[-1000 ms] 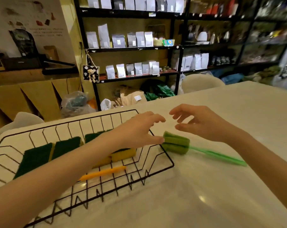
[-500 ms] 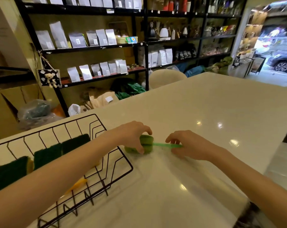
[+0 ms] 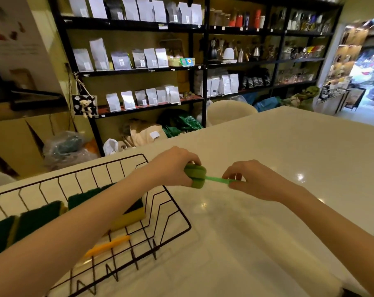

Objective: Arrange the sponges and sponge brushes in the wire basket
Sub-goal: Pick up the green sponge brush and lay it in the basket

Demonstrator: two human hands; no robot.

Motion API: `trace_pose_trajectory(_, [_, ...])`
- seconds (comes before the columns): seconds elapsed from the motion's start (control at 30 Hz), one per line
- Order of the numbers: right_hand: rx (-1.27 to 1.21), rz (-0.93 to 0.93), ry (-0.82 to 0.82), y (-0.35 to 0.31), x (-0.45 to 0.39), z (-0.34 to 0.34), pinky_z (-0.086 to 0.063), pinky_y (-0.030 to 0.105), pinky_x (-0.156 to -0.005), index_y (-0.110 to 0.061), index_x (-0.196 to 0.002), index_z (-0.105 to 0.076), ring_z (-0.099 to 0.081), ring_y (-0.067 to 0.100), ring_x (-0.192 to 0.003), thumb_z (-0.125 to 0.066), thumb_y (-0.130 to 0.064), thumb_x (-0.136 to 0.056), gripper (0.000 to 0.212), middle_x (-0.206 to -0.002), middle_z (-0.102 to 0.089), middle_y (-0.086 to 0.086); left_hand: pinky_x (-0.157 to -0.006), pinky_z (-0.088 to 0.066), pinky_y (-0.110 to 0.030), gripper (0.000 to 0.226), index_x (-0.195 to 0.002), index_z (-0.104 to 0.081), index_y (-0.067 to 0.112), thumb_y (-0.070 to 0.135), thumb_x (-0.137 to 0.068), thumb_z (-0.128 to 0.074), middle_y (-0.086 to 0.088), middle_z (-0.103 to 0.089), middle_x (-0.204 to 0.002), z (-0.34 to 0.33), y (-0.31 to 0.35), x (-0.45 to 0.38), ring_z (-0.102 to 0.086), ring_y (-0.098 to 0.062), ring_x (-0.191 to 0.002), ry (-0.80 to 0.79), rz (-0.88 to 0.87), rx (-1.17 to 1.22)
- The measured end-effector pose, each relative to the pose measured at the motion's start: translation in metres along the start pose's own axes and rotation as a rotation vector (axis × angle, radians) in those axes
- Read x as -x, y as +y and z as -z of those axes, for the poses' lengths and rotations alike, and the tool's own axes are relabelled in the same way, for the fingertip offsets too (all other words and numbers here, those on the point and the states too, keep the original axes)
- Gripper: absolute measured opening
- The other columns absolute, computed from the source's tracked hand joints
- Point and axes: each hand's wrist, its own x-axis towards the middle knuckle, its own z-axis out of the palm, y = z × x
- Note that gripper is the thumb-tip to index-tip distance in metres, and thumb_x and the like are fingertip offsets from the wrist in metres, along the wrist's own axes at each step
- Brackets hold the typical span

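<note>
A green sponge brush (image 3: 198, 176) hangs just above the white table, to the right of the black wire basket (image 3: 177, 211). My left hand (image 3: 173, 167) grips its sponge head. My right hand (image 3: 249, 181) pinches its thin green handle. Inside the basket lie green-and-yellow sponges (image 3: 40, 215) in a row, partly hidden by my left forearm. An orange brush handle (image 3: 109, 246) rests near the basket's front edge.
The white table (image 3: 267, 232) stretches to the right and toward me. Black shelves (image 3: 139, 69) with white bags stand behind the table. A pale chair back (image 3: 226, 111) rises at the far edge. Bags (image 3: 68, 146) lie on the floor at the back left.
Both hands came down onto the green sponge brush and took hold of it, left on the head, right on the handle. The brush now sits lifted slightly off the table.
</note>
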Motion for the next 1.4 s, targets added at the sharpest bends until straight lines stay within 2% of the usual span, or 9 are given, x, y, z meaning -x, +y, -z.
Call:
trace_pose_trajectory(0.13, [0.018,0.080,0.081,-0.023,-0.017,0.018,-0.051,0.037,-0.079,-0.021,-0.107,-0.064,-0.055,0.015,-0.087,-0.056,-0.021,-0.087,0.021,-0.102,-0.062,-0.002,-0.085,-0.046,-0.030,0.045,-0.119,-0.055,0.023,0.025,-0.076,-0.068,-0.002,-0.060,-0.115,0.026,-0.013,0.022,-0.053,-0.018,-0.104,0.106,0.059,0.072])
trace_pose_trajectory(0.33, [-0.086,0.249,0.128,-0.072,-0.041,0.026,-0.042,0.021,-0.069,-0.018,-0.109,-0.064,-0.054,0.012,-0.085,-0.058,-0.019,-0.086,0.024,-0.095,-0.060,-0.005,-0.087,-0.046,-0.030,0.045,-0.119,-0.056,0.026,0.024,-0.076,-0.069,0.000,-0.060,-0.117,0.060,-0.040,0.077,-0.051,-0.015,-0.103,0.235,0.175,0.135])
trace_pose_trajectory(0.5, [-0.077,0.374,0.066,-0.122,-0.058,0.014,-0.045,0.023,-0.073,-0.022,-0.109,-0.063,-0.053,0.011,-0.086,-0.058,-0.023,-0.086,0.024,-0.094,-0.056,-0.009,-0.075,-0.041,-0.013,0.047,-0.119,-0.055,0.027,0.025,-0.075,-0.070,0.010,-0.054,-0.106,0.064,-0.062,0.132,-0.051,-0.009,-0.097,0.273,0.282,0.136])
trace_pose_trajectory(0.63, [-0.080,0.475,0.005,-0.159,-0.068,0.000,-0.041,0.016,-0.068,-0.023,-0.110,-0.063,-0.053,0.009,-0.085,-0.057,-0.023,-0.087,0.024,-0.092,-0.054,-0.011,-0.083,-0.047,-0.021,0.048,-0.120,-0.055,0.028,0.025,-0.074,-0.071,0.003,-0.057,-0.115,0.057,-0.078,0.172,-0.053,-0.012,-0.103,0.289,0.384,0.157])
trace_pose_trajectory(0.77, [-0.061,0.556,-0.067,-0.187,-0.075,-0.016,-0.044,0.020,-0.073,-0.024,-0.111,-0.063,-0.053,0.008,-0.087,-0.057,-0.024,-0.087,0.025,-0.095,-0.055,-0.011,-0.069,-0.041,-0.011,0.048,-0.118,-0.055,0.029,0.026,-0.073,-0.072,0.008,-0.057,-0.110,0.048,-0.091,0.207,-0.051,-0.007,-0.097,0.284,0.484,0.180])
trace_pose_trajectory(0.97, [0.014,0.645,-0.164,-0.216,-0.075,-0.030,-0.045,0.025,-0.079,-0.024,-0.115,-0.059,-0.050,0.009,-0.089,-0.056,-0.026,-0.087,0.028,-0.103,-0.059,-0.007,-0.070,-0.040,-0.009,0.044,-0.113,-0.058,0.030,0.026,-0.072,-0.073,0.011,-0.056,-0.102,0.043,-0.094,0.240,-0.052,-0.003,-0.093,0.325,0.549,0.174])
trace_pose_trajectory(1.1, [0.000,0.673,-0.117,-0.220,-0.077,-0.027,-0.048,0.026,-0.079,-0.024,-0.113,-0.061,-0.054,0.011,-0.090,-0.056,-0.027,-0.087,0.026,-0.103,-0.062,-0.007,-0.079,-0.037,-0.013,0.073,-0.129,-0.041,0.034,0.035,-0.066,-0.077,0.011,-0.044,-0.120,0.047,-0.094,0.251,-0.043,-0.003,-0.105,0.448,0.571,0.182])
trace_pose_trajectory(1.27, [-0.571,0.572,-0.093,-0.216,-0.083,-0.016,-0.051,0.008,-0.069,-0.016,-0.100,-0.067,-0.064,0.001,-0.078,-0.064,-0.016,-0.081,0.019,-0.084,-0.065,-0.012,-0.092,-0.042,-0.028,0.109,-0.139,-0.022,0.037,0.049,-0.048,-0.081,0.010,-0.043,-0.127,0.061,-0.085,0.256,-0.051,-0.005,-0.108,0.870,0.596,0.953])
trace_pose_trajectory(1.4, [-1.208,0.394,-0.163,-0.225,-0.079,-0.021,-0.060,0.026,-0.066,-0.013,-0.096,-0.066,-0.071,0.014,-0.081,-0.063,-0.007,-0.081,0.017,-0.086,-0.072,0.002,-0.091,-0.040,-0.025,0.091,-0.137,-0.030,0.034,0.038,-0.056,-0.072,0.012,-0.046,-0.127,0.054,-0.068,0.242,-0.050,-0.008,-0.113,0.674,0.633,0.893])
